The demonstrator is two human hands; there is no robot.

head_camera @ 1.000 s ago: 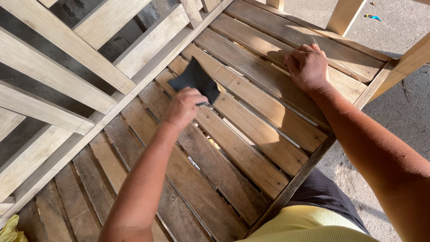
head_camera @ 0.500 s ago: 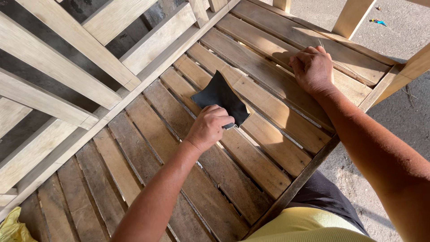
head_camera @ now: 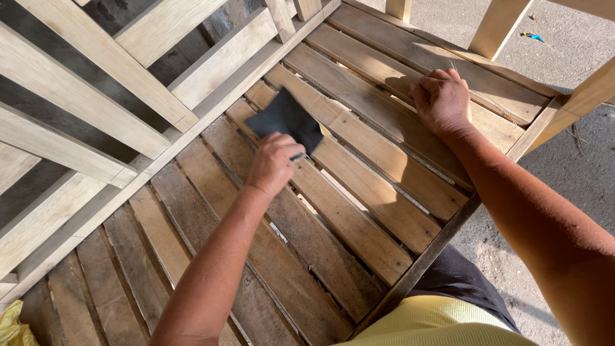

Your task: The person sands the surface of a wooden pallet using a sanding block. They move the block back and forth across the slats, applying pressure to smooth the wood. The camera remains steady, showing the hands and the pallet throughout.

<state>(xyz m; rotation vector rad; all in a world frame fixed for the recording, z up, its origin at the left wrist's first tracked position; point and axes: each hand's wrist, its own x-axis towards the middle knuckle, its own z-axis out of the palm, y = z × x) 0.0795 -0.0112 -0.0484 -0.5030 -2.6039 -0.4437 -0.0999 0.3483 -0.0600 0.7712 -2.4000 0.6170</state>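
Observation:
My left hand (head_camera: 274, 164) grips a dark sheet of sandpaper (head_camera: 286, 120) and presses it flat onto a slat of a wooden slatted bench seat (head_camera: 359, 218). The sheet lies near the rail where the seat meets the backrest (head_camera: 96, 70). My right hand (head_camera: 442, 100) rests palm down on the slats at the far right of the seat, fingers curled, holding nothing.
The backrest's angled pale slats rise at the left. Wooden posts (head_camera: 496, 25) stand at the top right. Grey concrete ground (head_camera: 576, 160) lies beyond the seat's front edge. A yellow bag corner (head_camera: 13, 330) shows at bottom left. A small coloured scrap (head_camera: 533, 36) lies on the ground.
My left hand has slid the sandpaper along the slats, first toward me and to the right, then back toward the backrest. My right hand has stayed pressed on the seat.

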